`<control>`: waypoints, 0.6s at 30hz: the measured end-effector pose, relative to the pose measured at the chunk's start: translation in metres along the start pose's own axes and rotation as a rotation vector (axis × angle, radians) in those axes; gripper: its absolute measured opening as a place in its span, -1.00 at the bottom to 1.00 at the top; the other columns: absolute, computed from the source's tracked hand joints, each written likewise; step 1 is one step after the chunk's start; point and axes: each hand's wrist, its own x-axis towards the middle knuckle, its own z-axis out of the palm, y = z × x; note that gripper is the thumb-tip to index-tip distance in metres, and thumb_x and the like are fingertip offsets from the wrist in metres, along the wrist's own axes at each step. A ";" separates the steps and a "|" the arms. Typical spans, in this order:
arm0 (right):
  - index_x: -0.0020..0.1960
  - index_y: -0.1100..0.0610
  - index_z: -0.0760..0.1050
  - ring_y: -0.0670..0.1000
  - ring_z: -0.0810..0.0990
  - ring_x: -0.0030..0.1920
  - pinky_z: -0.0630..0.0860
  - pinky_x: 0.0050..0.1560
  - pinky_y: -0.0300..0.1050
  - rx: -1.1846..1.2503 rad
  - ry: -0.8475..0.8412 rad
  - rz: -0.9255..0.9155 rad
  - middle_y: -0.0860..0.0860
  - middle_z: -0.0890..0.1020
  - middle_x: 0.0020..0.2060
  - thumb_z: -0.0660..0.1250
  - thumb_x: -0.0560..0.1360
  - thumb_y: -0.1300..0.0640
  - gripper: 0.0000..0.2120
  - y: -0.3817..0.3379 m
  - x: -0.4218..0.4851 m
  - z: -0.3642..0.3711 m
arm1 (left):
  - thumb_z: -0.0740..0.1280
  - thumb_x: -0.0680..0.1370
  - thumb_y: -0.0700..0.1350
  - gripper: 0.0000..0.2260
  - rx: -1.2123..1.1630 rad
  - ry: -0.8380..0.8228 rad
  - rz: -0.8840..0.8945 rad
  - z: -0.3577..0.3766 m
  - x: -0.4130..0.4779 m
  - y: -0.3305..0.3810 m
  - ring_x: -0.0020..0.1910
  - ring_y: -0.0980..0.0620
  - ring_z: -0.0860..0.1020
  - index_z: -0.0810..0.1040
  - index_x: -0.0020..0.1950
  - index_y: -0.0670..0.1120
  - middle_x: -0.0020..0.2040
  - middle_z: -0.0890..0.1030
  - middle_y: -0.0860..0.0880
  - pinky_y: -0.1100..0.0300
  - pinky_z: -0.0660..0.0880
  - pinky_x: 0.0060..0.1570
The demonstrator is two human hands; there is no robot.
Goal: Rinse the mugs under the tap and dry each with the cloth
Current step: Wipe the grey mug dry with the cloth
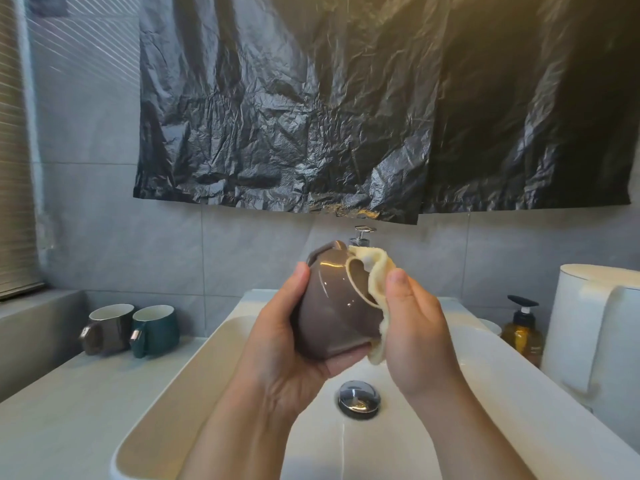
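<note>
1. Gripping: left hand (277, 344) cups a taupe mug (332, 306) from below, thumb up its left side and fingers curled under the base.
2. Mug is held above the sink (194, 386), tipped, base toward the camera, mouth facing away, handle on the upper right.
3. Right hand (415, 327) pinches a yellow cloth (379, 271) and presses it to the mug's handle side, thumb on top. The cloth's end hangs below the base.
4. Left: grey mug (105, 330) and teal mug (156, 329) stand upright on the counter (69, 410), touching, handles toward the camera.
5. Centre: drain (359, 398) lies below the hands. Tap (362, 235) shows just behind the mug's top.
6. Right: amber soap bottle (523, 330) stands just beside a white appliance (595, 323).
7. Above: black sheet (346, 116) hangs on the wall.
</note>
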 end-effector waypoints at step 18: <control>0.15 -0.04 0.62 -0.22 0.62 -0.06 0.51 -0.01 -0.36 0.065 -0.081 0.044 -0.14 0.71 -0.08 0.08 0.69 -0.08 -0.66 0.004 -0.004 0.010 | 0.37 0.35 0.21 -0.63 -0.043 0.045 0.134 -0.002 0.001 0.000 -0.14 -0.11 0.73 0.79 -0.14 -0.03 0.00 0.75 -0.14 -0.02 0.65 -0.19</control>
